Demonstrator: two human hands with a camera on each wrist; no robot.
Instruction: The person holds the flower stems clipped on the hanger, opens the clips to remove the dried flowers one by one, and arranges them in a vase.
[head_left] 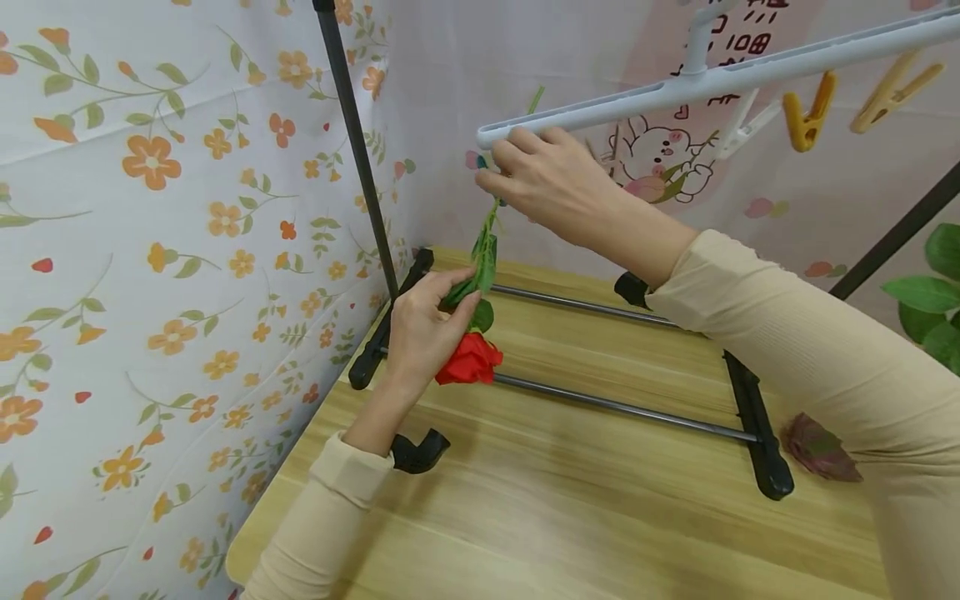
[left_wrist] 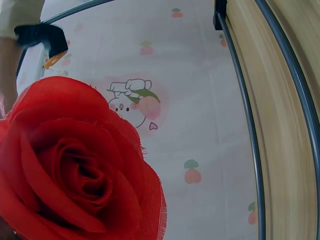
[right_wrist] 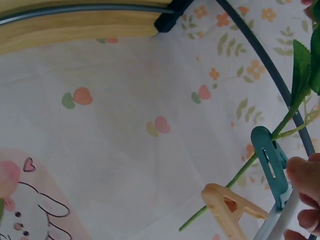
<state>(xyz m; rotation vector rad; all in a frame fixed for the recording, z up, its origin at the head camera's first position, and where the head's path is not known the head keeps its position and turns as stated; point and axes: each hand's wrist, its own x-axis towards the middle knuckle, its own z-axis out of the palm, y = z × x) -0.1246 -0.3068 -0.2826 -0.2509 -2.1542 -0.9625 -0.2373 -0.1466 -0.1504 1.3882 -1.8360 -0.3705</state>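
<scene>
An artificial red rose (head_left: 470,359) hangs head down in the head view, its bloom filling the lower left of the left wrist view. My left hand (head_left: 429,323) pinches its leafy stem just above the bloom. Higher up, my right hand (head_left: 551,177) is at the near end of a pale hanger bar (head_left: 622,104). In the right wrist view, the right hand's fingers (right_wrist: 306,177) pinch a teal clothespin (right_wrist: 270,162) at the bar. The green stem (right_wrist: 244,169) crosses behind the clothespin's tip; whether it is clamped is unclear. A peach clothespin (right_wrist: 225,207) sits beside it.
Yellow (head_left: 810,112) and tan clothespins (head_left: 896,93) hang farther along the bar. A black rack frame (head_left: 757,433) stands on the wooden table (head_left: 600,517). A dusky pink flower (head_left: 821,450) lies at the right, below a leafy plant (head_left: 930,292). Patterned cloth (head_left: 187,292) hangs at left.
</scene>
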